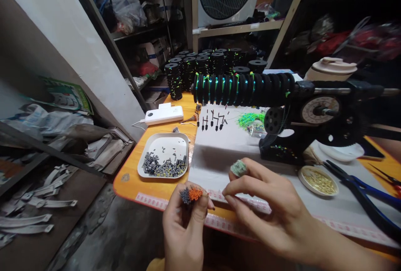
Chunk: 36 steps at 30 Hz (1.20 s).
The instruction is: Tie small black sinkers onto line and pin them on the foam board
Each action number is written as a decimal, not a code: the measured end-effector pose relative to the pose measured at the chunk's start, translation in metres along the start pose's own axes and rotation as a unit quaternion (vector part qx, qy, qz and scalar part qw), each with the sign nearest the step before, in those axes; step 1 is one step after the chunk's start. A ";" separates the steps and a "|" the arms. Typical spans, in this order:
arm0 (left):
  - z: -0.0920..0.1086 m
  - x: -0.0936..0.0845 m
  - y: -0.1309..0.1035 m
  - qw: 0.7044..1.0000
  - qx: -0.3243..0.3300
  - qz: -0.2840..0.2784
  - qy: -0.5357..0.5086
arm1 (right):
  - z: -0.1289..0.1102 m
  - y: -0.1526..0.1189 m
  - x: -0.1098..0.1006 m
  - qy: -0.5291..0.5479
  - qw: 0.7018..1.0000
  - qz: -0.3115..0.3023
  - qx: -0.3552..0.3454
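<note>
My left hand (pixel 188 225) is closed around a bundle with orange and dark grey tips (pixel 191 195), near the table's front edge. To its right, my right hand (pixel 263 198) holds a small greenish lump (pixel 238 168) between its bent fingers; thumb and a fingertip come close together near my left fingertips. Whether something thin lies between them is too small to tell. Behind my left hand stands a white tray (pixel 163 137) of small dark and yellowish pieces. A machine (pixel 319 110) carries a row of black discs (pixel 244 89) with green and blue threads.
Several stacks of black spools (pixel 202 64) stand at the back. A white power bank (pixel 164 115) lies behind the tray. Small dark parts (pixel 216 120) and green strands (pixel 250 119) lie below the discs. On the right are a dish of golden pieces (pixel 318 180) and blue-handled pliers (pixel 360 195).
</note>
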<state>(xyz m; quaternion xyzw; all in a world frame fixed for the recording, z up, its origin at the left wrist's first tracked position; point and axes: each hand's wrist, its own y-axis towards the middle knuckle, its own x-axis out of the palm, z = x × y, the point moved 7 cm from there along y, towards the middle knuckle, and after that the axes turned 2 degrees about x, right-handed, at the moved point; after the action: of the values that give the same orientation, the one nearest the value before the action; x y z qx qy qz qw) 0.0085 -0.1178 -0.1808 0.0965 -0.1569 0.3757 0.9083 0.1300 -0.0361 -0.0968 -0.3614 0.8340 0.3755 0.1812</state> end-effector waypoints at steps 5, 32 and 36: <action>0.003 0.003 -0.001 1.000 0.010 0.017 0.007 | -0.001 0.000 -0.001 0.007 1.000 -0.003 0.003; 0.020 0.009 -0.003 0.975 0.212 0.050 0.052 | -0.012 0.007 -0.012 -0.038 0.998 0.042 -0.012; 0.015 0.011 -0.003 0.979 0.197 0.044 0.037 | -0.010 0.007 -0.012 -0.026 0.998 0.052 0.004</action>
<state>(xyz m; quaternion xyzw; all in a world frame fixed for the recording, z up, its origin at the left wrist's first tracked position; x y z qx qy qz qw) 0.0152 -0.1172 -0.1633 0.2527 -0.0498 0.4424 0.8590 0.1325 -0.0349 -0.0800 -0.3071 0.8481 0.3901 0.1848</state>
